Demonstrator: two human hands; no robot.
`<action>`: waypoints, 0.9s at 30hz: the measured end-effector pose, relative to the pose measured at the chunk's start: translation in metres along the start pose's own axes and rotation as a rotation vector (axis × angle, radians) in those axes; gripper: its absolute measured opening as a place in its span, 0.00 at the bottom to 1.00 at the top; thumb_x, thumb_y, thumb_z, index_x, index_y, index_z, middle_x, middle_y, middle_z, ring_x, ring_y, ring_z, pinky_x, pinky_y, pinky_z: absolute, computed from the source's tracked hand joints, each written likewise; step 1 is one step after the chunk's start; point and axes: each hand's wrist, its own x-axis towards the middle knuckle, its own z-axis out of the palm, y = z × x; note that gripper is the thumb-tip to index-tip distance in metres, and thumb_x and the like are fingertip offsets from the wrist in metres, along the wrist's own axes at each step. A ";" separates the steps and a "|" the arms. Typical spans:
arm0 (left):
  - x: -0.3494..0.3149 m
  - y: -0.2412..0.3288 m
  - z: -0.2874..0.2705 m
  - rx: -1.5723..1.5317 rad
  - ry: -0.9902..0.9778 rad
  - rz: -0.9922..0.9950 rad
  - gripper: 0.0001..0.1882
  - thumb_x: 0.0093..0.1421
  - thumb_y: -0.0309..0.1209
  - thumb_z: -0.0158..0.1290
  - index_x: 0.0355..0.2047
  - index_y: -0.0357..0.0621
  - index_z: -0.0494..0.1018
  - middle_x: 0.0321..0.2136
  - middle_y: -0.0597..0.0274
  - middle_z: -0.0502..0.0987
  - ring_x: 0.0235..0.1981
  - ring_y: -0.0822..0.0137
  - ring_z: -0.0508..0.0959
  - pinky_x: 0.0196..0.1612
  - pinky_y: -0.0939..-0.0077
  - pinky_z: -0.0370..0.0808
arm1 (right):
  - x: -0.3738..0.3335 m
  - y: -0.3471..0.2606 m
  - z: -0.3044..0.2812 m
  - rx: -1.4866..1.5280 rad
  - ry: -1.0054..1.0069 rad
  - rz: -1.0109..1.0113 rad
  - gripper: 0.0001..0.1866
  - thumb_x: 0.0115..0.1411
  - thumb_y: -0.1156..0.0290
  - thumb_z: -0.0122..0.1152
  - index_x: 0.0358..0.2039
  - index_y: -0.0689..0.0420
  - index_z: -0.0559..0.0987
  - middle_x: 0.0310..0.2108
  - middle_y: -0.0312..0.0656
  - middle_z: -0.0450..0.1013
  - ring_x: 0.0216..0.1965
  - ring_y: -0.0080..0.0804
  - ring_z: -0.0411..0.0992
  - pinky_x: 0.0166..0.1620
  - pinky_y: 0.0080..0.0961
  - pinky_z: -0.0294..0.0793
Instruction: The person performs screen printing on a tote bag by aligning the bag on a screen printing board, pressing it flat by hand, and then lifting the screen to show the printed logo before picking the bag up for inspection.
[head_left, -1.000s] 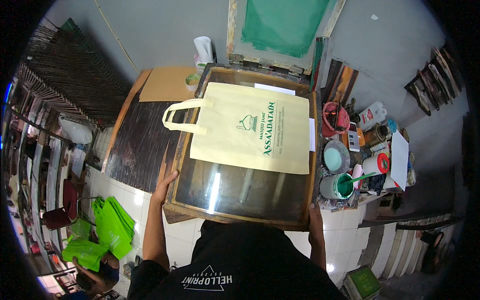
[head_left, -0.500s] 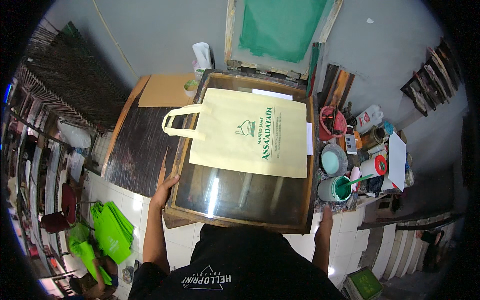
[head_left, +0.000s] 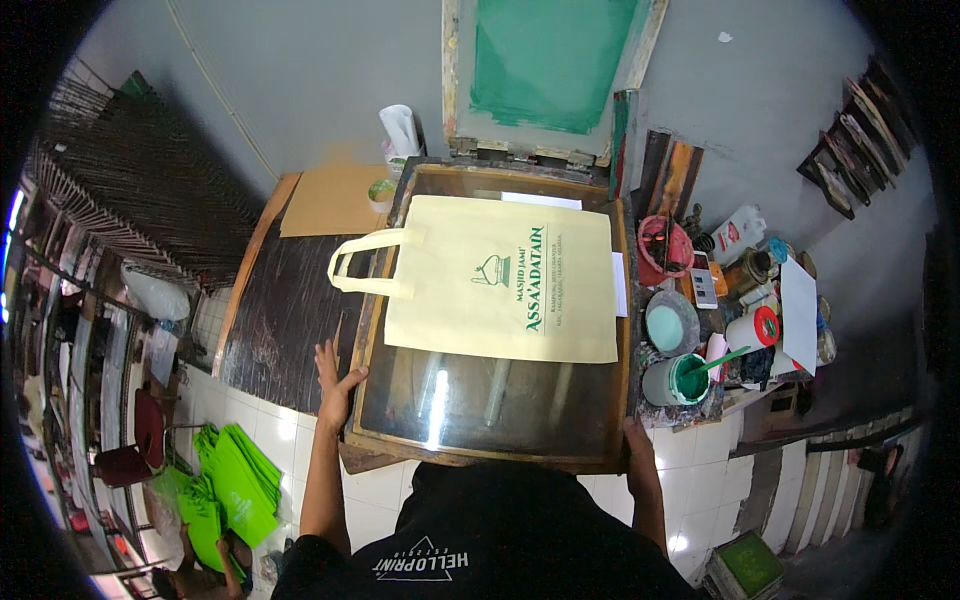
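A cream tote bag with green print lies flat on the glass-topped, wood-framed printing table, its handles hanging past the left edge. My left hand is open at the table's left front edge, fingers spread and the thumb against the wooden rim. At the right front corner, my right hand is against the table's side, a finger stretched out along it. Its other fingers are mostly hidden. Neither hand touches the bag. White paper shows from under the bag's right side.
Behind the table a framed printing screen stands raised. On the right are a tub of green ink, a grey bowl, a pink basket and a phone. Green bags and another person's arm are at lower left.
My left hand has loosened from the table edge and spread its fingers. My right hand has come in against the table's right side. The view has shifted slightly; the bag stays in place.
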 end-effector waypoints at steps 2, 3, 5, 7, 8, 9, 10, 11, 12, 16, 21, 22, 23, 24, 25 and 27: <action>-0.008 0.023 -0.007 -0.297 -0.205 -0.136 0.42 0.67 0.50 0.57 0.72 0.32 0.63 0.68 0.42 0.69 0.68 0.52 0.70 0.72 0.63 0.62 | 0.000 -0.006 -0.008 0.225 -0.078 -0.012 0.45 0.76 0.47 0.51 0.79 0.62 0.50 0.77 0.52 0.56 0.76 0.44 0.55 0.76 0.40 0.52; -0.003 0.010 -0.009 -0.464 -0.328 -0.262 0.38 0.68 0.50 0.56 0.68 0.33 0.67 0.63 0.45 0.75 0.63 0.54 0.75 0.68 0.64 0.68 | 0.003 -0.008 -0.015 0.072 -0.008 -0.100 0.47 0.75 0.45 0.50 0.79 0.65 0.47 0.80 0.56 0.47 0.80 0.45 0.47 0.78 0.37 0.45; 0.004 0.011 -0.014 -0.619 -0.487 -0.436 0.37 0.69 0.50 0.56 0.68 0.34 0.68 0.61 0.46 0.77 0.61 0.55 0.77 0.66 0.64 0.70 | 0.006 -0.002 -0.020 -0.036 0.145 -0.135 0.47 0.75 0.47 0.53 0.79 0.65 0.46 0.80 0.56 0.46 0.80 0.45 0.46 0.78 0.39 0.43; 0.007 0.002 -0.013 -0.538 -0.424 -0.289 0.42 0.68 0.50 0.57 0.72 0.33 0.62 0.67 0.44 0.70 0.67 0.53 0.71 0.70 0.64 0.65 | 0.006 0.005 -0.017 -0.105 0.185 -0.132 0.48 0.74 0.50 0.56 0.80 0.64 0.45 0.80 0.57 0.45 0.80 0.46 0.45 0.79 0.39 0.42; 0.009 -0.012 -0.005 -0.445 -0.308 -0.109 0.44 0.68 0.50 0.57 0.74 0.33 0.60 0.70 0.43 0.67 0.70 0.52 0.68 0.72 0.64 0.63 | 0.004 0.010 -0.012 -0.121 0.150 -0.112 0.48 0.74 0.52 0.56 0.80 0.64 0.44 0.80 0.58 0.45 0.81 0.46 0.44 0.79 0.39 0.42; 0.007 -0.015 -0.003 -0.376 -0.222 -0.022 0.46 0.67 0.50 0.57 0.75 0.33 0.57 0.71 0.43 0.64 0.72 0.52 0.65 0.73 0.64 0.60 | 0.000 0.012 -0.008 -0.098 0.000 -0.041 0.47 0.74 0.52 0.56 0.79 0.65 0.45 0.80 0.58 0.44 0.81 0.46 0.43 0.79 0.39 0.42; 0.009 -0.016 -0.002 -0.298 -0.128 0.064 0.47 0.67 0.50 0.57 0.76 0.33 0.54 0.73 0.43 0.61 0.74 0.52 0.63 0.74 0.64 0.58 | -0.004 0.012 -0.007 -0.128 0.007 0.067 0.47 0.74 0.51 0.56 0.79 0.66 0.47 0.80 0.57 0.47 0.80 0.47 0.45 0.79 0.39 0.43; 0.010 -0.017 -0.001 -0.248 -0.055 0.069 0.49 0.67 0.51 0.57 0.77 0.33 0.52 0.74 0.43 0.59 0.75 0.52 0.60 0.74 0.64 0.57 | -0.001 0.008 -0.005 -0.084 0.077 0.038 0.46 0.74 0.51 0.56 0.79 0.67 0.48 0.79 0.57 0.48 0.80 0.47 0.45 0.79 0.39 0.43; 0.001 -0.001 -0.004 -0.408 -0.229 -0.018 0.50 0.67 0.51 0.57 0.78 0.34 0.51 0.75 0.43 0.58 0.75 0.52 0.59 0.75 0.64 0.56 | 0.000 0.005 -0.006 -0.052 0.149 0.019 0.46 0.74 0.51 0.55 0.78 0.67 0.49 0.79 0.57 0.49 0.80 0.47 0.46 0.78 0.39 0.43; -0.002 0.021 -0.021 -0.569 -0.561 -0.427 0.47 0.68 0.52 0.56 0.77 0.36 0.54 0.71 0.45 0.65 0.71 0.53 0.66 0.72 0.64 0.61 | 0.003 -0.004 -0.006 -0.035 0.214 -0.095 0.45 0.75 0.48 0.54 0.78 0.67 0.53 0.78 0.55 0.52 0.78 0.45 0.50 0.78 0.39 0.45; 0.001 0.010 -0.009 -0.599 -0.411 -0.380 0.39 0.68 0.53 0.57 0.68 0.36 0.68 0.58 0.48 0.78 0.56 0.57 0.79 0.61 0.67 0.73 | 0.004 0.016 -0.020 0.096 0.081 0.066 0.44 0.75 0.46 0.52 0.78 0.64 0.53 0.79 0.53 0.52 0.78 0.45 0.51 0.78 0.40 0.46; -0.005 0.011 -0.011 -0.601 -0.383 -0.398 0.38 0.68 0.53 0.57 0.67 0.36 0.70 0.57 0.49 0.79 0.55 0.57 0.80 0.60 0.68 0.74 | 0.005 0.011 -0.021 0.082 0.178 0.068 0.44 0.75 0.46 0.52 0.78 0.64 0.53 0.79 0.53 0.52 0.78 0.45 0.51 0.77 0.40 0.47; -0.010 0.013 -0.013 -0.600 -0.362 -0.411 0.37 0.68 0.53 0.57 0.66 0.36 0.71 0.56 0.49 0.80 0.54 0.58 0.80 0.59 0.68 0.75 | 0.012 0.010 -0.026 -0.024 0.292 -0.049 0.45 0.74 0.44 0.53 0.79 0.61 0.53 0.79 0.54 0.53 0.79 0.45 0.50 0.77 0.40 0.47; -0.014 0.013 -0.015 -0.604 -0.368 -0.422 0.37 0.68 0.53 0.57 0.66 0.35 0.72 0.55 0.48 0.80 0.54 0.58 0.80 0.59 0.68 0.74 | 0.011 0.012 -0.028 -0.021 0.463 -0.075 0.45 0.74 0.45 0.55 0.79 0.61 0.54 0.79 0.54 0.52 0.79 0.45 0.49 0.77 0.39 0.47; -0.010 0.020 -0.012 -0.606 -0.387 -0.416 0.38 0.67 0.54 0.58 0.65 0.35 0.72 0.55 0.48 0.80 0.54 0.58 0.80 0.60 0.69 0.74 | 0.016 0.032 -0.032 -0.106 0.544 -0.127 0.45 0.74 0.46 0.56 0.78 0.63 0.54 0.79 0.54 0.52 0.79 0.45 0.49 0.78 0.39 0.47; -0.005 0.022 -0.009 -0.616 -0.387 -0.356 0.38 0.67 0.54 0.58 0.65 0.34 0.72 0.55 0.48 0.80 0.54 0.58 0.80 0.59 0.69 0.74 | 0.019 0.047 -0.031 -0.103 0.423 -0.127 0.45 0.74 0.47 0.56 0.77 0.66 0.54 0.79 0.55 0.52 0.79 0.46 0.50 0.78 0.38 0.47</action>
